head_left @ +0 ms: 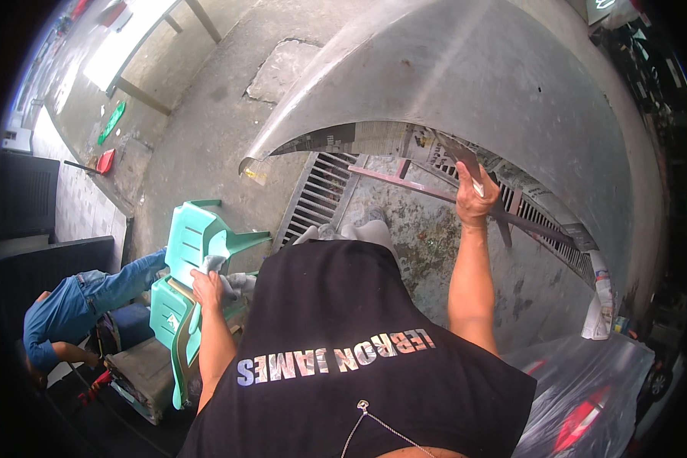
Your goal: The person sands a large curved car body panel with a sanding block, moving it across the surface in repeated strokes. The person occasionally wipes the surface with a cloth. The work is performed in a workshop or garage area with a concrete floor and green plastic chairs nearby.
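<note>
A grey car hood [504,84] curves across the far right, with newspaper [382,137] along its near edge. My right hand [477,197] is closed at that edge, gripping a thin brownish-grey sheet [462,155] with a pale end. Whether this sheet is joined to the newspaper, I cannot tell. Down at the left, my left hand [207,288] is closed on a crumpled grey cloth [214,264] beside the green plastic chairs [192,238].
Metal bars [404,183] stand below the hood, over a slotted drain grate [317,195]. A person in blue [76,313] bends at the left. Clear plastic sheeting [588,389] covers something partly red at lower right. A white-topped table [130,42] stands far left.
</note>
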Action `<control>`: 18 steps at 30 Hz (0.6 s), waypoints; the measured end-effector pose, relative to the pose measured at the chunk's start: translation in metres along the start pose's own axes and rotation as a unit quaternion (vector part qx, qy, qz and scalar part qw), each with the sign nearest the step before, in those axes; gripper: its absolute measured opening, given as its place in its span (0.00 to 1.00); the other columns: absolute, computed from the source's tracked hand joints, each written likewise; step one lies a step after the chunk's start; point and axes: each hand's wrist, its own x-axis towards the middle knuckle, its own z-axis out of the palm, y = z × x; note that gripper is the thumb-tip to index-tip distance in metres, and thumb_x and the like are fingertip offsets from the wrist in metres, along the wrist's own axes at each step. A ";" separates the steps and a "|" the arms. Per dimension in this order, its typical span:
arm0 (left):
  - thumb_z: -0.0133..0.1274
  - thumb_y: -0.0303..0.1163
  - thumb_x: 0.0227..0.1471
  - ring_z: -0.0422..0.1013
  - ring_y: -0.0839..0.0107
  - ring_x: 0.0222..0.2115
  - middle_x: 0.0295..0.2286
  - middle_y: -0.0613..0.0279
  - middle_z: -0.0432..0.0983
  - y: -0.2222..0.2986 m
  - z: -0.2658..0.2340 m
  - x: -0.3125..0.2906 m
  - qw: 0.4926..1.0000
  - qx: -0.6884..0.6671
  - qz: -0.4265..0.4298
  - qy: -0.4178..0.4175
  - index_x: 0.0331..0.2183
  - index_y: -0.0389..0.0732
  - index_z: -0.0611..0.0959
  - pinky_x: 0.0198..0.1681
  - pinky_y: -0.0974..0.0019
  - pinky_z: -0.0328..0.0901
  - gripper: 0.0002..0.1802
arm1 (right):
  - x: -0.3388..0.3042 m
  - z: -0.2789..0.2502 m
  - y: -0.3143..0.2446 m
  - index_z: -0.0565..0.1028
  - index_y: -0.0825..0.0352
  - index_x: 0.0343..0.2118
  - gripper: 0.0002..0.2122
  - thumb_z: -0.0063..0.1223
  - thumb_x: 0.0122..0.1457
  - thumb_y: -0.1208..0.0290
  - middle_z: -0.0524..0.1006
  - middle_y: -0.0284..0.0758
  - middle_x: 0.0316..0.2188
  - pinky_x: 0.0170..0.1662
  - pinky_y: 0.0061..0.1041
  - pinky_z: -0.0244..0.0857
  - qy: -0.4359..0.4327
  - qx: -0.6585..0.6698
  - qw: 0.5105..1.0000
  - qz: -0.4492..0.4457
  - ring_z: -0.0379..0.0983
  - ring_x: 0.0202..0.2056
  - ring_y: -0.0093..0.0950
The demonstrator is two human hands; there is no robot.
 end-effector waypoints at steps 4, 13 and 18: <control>0.51 0.38 0.57 0.76 0.29 0.42 0.37 0.24 0.79 0.005 -0.002 -0.001 1.000 -0.001 -0.013 0.000 0.46 0.26 0.68 0.50 0.39 0.68 0.25 | 0.003 -0.022 -0.006 0.80 0.72 0.38 0.05 0.64 0.61 0.80 0.82 0.40 0.29 0.32 0.26 0.70 -0.002 -0.026 1.000 -0.001 0.78 0.28 0.29; 0.51 0.39 0.56 0.76 0.29 0.43 0.38 0.23 0.79 0.010 -0.008 -0.006 1.000 0.001 -0.025 -0.007 0.48 0.24 0.68 0.51 0.39 0.69 0.28 | -0.016 -0.005 0.000 0.81 0.72 0.36 0.05 0.66 0.61 0.78 0.85 0.40 0.29 0.32 0.24 0.71 0.017 0.016 0.998 0.051 0.81 0.28 0.26; 0.50 0.39 0.56 0.76 0.29 0.44 0.38 0.22 0.79 0.007 -0.007 -0.003 1.000 0.002 -0.014 -0.009 0.48 0.24 0.69 0.52 0.39 0.68 0.28 | -0.001 0.023 0.000 0.83 0.71 0.35 0.05 0.67 0.61 0.76 0.86 0.39 0.28 0.31 0.25 0.71 0.026 0.043 0.997 0.053 0.82 0.27 0.25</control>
